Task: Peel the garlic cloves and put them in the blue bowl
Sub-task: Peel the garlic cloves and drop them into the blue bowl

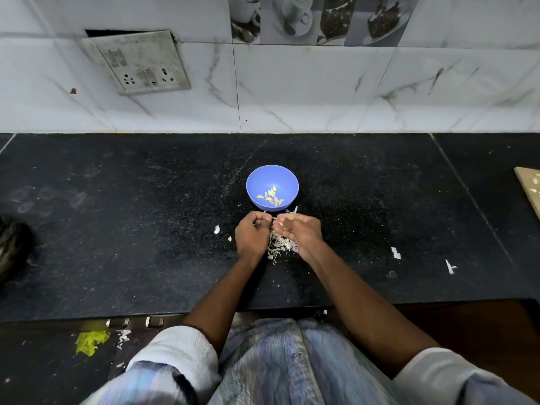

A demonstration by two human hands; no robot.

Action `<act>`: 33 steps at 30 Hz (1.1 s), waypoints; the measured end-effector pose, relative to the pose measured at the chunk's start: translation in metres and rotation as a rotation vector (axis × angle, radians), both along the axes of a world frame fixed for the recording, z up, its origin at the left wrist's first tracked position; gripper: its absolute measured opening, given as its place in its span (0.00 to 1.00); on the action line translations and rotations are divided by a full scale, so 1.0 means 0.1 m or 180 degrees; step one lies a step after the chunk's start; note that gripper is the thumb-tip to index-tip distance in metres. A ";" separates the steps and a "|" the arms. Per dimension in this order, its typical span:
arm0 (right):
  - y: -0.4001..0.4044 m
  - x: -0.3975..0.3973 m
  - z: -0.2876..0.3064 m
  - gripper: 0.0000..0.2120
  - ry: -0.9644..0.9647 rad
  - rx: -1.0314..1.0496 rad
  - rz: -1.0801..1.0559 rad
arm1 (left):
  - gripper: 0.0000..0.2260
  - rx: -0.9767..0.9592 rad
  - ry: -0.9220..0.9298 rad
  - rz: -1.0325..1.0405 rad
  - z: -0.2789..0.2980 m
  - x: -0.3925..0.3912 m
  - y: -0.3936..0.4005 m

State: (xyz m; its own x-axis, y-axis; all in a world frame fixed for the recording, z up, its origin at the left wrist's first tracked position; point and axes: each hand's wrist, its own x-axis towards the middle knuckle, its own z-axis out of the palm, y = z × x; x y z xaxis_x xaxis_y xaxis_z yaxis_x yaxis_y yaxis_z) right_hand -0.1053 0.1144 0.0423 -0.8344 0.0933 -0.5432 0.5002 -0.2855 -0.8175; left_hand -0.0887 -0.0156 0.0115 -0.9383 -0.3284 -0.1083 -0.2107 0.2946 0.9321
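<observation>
Both hands meet just short of the bowl (272,188): the right hand (301,233) has its fingers curled round a small pale clove (281,223) at the fingertips, and the left hand (252,233), also curled, pinches at what looks like a strip of skin drawn between the two, though the grip itself is too small to read surely. Judgement: step in hand is stripping skin; best done by holding the clove firm and pulling the strip away cleanly, over the peel heap (280,247) lying under the hands. Several peeled cloves (271,196) already sit in the bowl, stray scraps (216,229) on the dark counter (117,229).
</observation>
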 end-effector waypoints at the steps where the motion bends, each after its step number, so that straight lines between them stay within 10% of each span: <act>1: 0.00 0.00 0.00 0.06 -0.0014 -0.0049 -0.0033 | 0.05 -0.0038 0.0025 -0.0051 0.01 0.01 0.00; 16: 0.11 -0.03 0.03 0.13 -0.0211 -0.0778 -0.0104 | 0.09 -0.0262 0.0272 -0.0083 0.07 0.04 -0.05; 33: -0.12 -0.27 0.07 0.05 0.1219 0.2326 0.0326 | 0.11 -0.0967 -0.0346 -0.0104 0.24 -0.01 -0.08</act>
